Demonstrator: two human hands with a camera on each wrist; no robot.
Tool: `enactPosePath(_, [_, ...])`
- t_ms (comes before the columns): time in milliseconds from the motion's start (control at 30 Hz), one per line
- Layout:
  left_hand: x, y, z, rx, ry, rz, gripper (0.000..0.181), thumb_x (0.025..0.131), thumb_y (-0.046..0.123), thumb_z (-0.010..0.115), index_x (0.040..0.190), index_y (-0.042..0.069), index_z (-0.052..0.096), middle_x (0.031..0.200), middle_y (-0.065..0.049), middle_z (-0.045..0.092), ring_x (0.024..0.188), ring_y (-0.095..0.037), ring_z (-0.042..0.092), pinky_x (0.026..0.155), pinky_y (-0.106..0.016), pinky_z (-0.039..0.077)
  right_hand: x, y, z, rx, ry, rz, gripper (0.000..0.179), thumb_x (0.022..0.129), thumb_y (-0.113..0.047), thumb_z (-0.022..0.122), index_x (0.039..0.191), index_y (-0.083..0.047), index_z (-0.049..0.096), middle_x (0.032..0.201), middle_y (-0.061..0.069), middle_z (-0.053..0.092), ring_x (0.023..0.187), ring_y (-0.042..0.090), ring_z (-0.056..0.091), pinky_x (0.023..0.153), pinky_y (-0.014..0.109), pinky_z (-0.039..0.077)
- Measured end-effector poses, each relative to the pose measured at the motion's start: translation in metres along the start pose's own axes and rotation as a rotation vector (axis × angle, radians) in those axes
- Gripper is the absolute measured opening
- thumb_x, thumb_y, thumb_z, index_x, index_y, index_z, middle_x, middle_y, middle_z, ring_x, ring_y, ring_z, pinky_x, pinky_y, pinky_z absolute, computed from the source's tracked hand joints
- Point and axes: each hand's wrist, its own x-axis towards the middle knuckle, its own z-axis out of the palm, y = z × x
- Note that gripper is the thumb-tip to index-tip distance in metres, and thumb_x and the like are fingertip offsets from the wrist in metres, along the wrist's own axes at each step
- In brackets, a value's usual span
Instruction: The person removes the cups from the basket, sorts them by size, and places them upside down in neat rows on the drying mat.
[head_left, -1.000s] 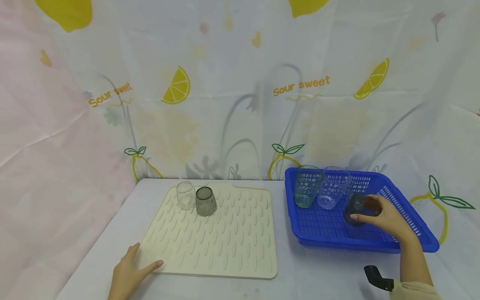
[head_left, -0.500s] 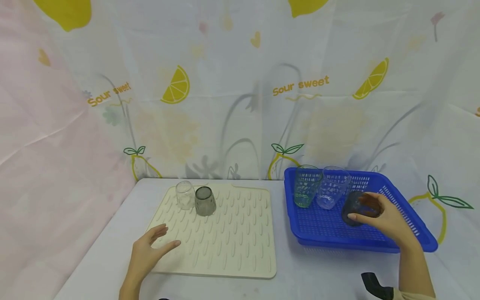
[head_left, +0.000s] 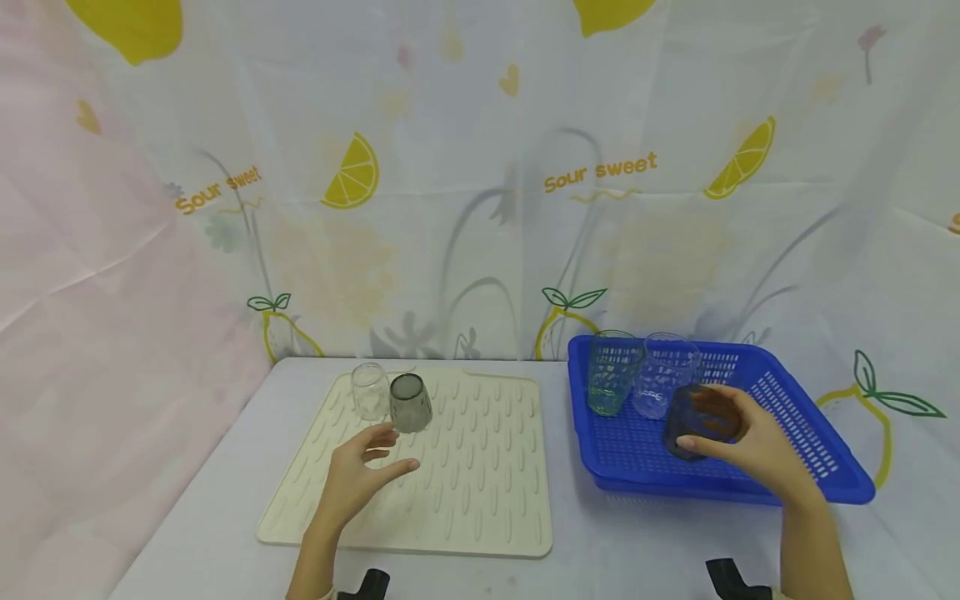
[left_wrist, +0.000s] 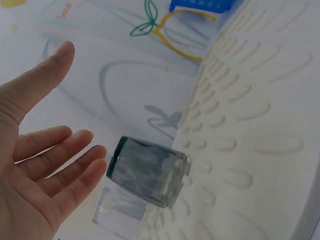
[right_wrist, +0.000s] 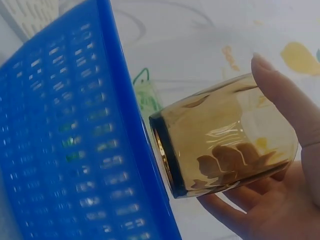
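My right hand (head_left: pixel 768 454) grips an amber tumbler (right_wrist: pixel 225 140), thumb on one side and fingers on the other. In the head view the tumbler looks dark and tilted over the blue basket (head_left: pixel 675 490); in the right wrist view its thick base is close to the basket's rim. Over the cream draining mat (head_left: pixel 487 500), my left hand (head_left: pixel 358 477) has its thumb and fingers spread, holding nothing. Its fingertips are just in front of a grey tumbler (left_wrist: pixel 147 172), which stands upside down on the mat. A clear tumbler (head_left: pixel 370 392) is right beside the grey one.
Inside the basket, toward its back left, are a tall green-tinted glass (head_left: pixel 613 375) and a clear glass (head_left: pixel 660 379). A white-covered table (head_left: pixel 517 579) lies under mat and basket. Directly behind hangs a lemon-print cloth (head_left: pixel 450 250).
My left hand has left the mat's front left corner and moved right and away from me, toward the grey tumbler. My right hand has shifted the amber tumbler slightly left, tilting it.
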Motion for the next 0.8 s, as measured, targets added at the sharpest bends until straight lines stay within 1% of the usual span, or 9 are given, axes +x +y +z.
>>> enactPosePath(133, [0.008,0.007,0.012,-0.057,-0.030,0.021,0.059,0.068,0.011,0.084,0.118,-0.006,0.059,0.107,-0.015,0.066,0.096,-0.027,0.063,0.082,-0.035,0.056,-0.001,-0.005,0.008,0.044,-0.020,-0.054,0.071,0.077,-0.004,0.077,0.135,0.005,0.037,0.123,0.010,0.054,0.101,-0.009,0.054,0.081,0.013,0.051])
enactPosePath(233, [0.013,0.011,0.021,-0.077,-0.062,0.028,0.059,0.068,0.012,0.084,0.118,-0.005,0.059,0.107,-0.014,0.066,0.095,-0.028,0.063,0.081,-0.032,0.056,-0.001,-0.008,0.014,0.091,-0.041,-0.085,0.070,0.076,-0.001,0.076,0.134,0.004,0.038,0.121,0.003,0.055,0.103,-0.004,0.056,0.083,0.014,0.051])
enactPosePath(267, [0.014,0.012,0.023,-0.085,-0.074,0.027,0.059,0.068,0.012,0.084,0.118,-0.006,0.059,0.107,-0.014,0.066,0.095,-0.029,0.063,0.081,-0.031,0.056,-0.001,-0.009,0.015,0.099,-0.045,-0.093,0.069,0.076,-0.001,0.076,0.134,0.004,0.038,0.120,0.003,0.056,0.104,-0.004,0.056,0.083,0.015,0.051])
enactPosePath(433, [0.020,0.020,0.036,-0.124,-0.114,0.031,0.062,0.068,0.012,0.084,0.121,-0.004,0.058,0.105,-0.012,0.066,0.093,-0.034,0.063,0.081,-0.031,0.056,-0.002,-0.012,0.024,0.117,-0.057,-0.110,0.067,0.076,0.000,0.076,0.132,0.005,0.040,0.121,0.015,0.057,0.103,-0.007,0.055,0.084,0.016,0.051])
enactPosePath(500, [0.021,0.022,0.040,-0.138,-0.128,0.038,0.062,0.068,0.012,0.084,0.122,-0.004,0.058,0.105,-0.012,0.066,0.094,-0.035,0.062,0.082,-0.032,0.055,-0.002,-0.013,0.027,0.139,-0.065,-0.112,0.066,0.076,0.001,0.076,0.132,0.006,0.040,0.121,0.016,0.057,0.103,-0.006,0.056,0.085,0.016,0.051])
enactPosePath(567, [0.022,0.024,0.044,-0.152,-0.143,0.038,0.062,0.069,0.012,0.084,0.122,-0.003,0.057,0.105,-0.012,0.065,0.095,-0.036,0.061,0.082,-0.032,0.055,-0.003,-0.015,0.031,0.172,-0.083,-0.123,0.066,0.076,0.002,0.075,0.132,0.007,0.040,0.121,0.011,0.057,0.104,-0.005,0.056,0.085,0.016,0.051])
enactPosePath(700, [0.023,0.029,0.051,-0.167,-0.173,0.046,0.061,0.070,0.013,0.084,0.122,-0.003,0.058,0.105,-0.011,0.065,0.096,-0.035,0.061,0.083,-0.031,0.055,-0.003,-0.018,0.040,0.236,-0.119,-0.160,0.065,0.077,0.004,0.074,0.132,0.008,0.039,0.121,-0.007,0.056,0.106,-0.003,0.057,0.087,0.019,0.051])
enactPosePath(800, [0.024,0.034,0.057,-0.183,-0.194,0.048,0.061,0.069,0.013,0.084,0.122,-0.002,0.058,0.106,-0.011,0.065,0.097,-0.035,0.061,0.083,-0.030,0.054,-0.001,-0.020,0.047,0.273,-0.135,-0.204,0.065,0.076,0.006,0.073,0.132,0.008,0.040,0.121,-0.012,0.056,0.107,0.000,0.058,0.088,0.019,0.051])
